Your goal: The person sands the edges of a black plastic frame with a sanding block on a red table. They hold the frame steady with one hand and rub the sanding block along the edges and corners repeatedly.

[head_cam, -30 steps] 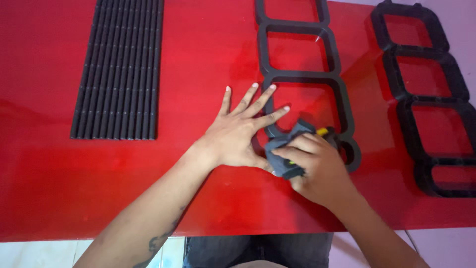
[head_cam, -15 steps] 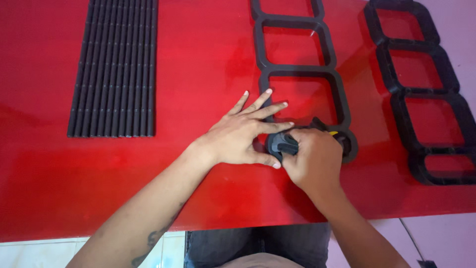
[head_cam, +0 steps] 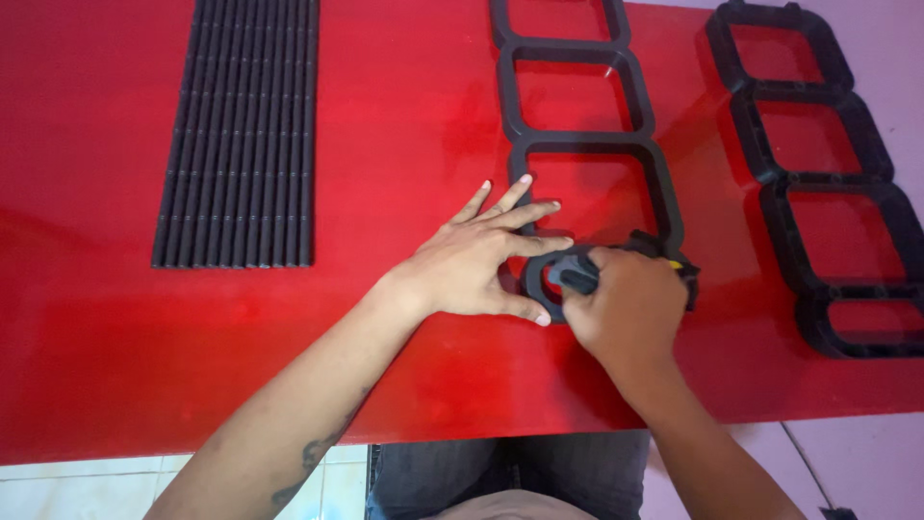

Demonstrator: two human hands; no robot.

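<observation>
Near the front edge of the red bench [head_cam: 115, 366], right of centre: right hand [head_cam: 630, 313] closed around a dark tool [head_cam: 577, 276] with a bit of yellow showing, its tip inside the nearest cell of the black frame [head_cam: 577, 144]. Just left of it, left hand [head_cam: 476, 265] flat and open, fingers spread, pressing that cell's rim. Farther back, the rest of the frame running toward the far edge. Toward the right edge, a second black frame [head_cam: 818, 183]. At the far left, a ribbed black strip panel [head_cam: 241, 135].
</observation>
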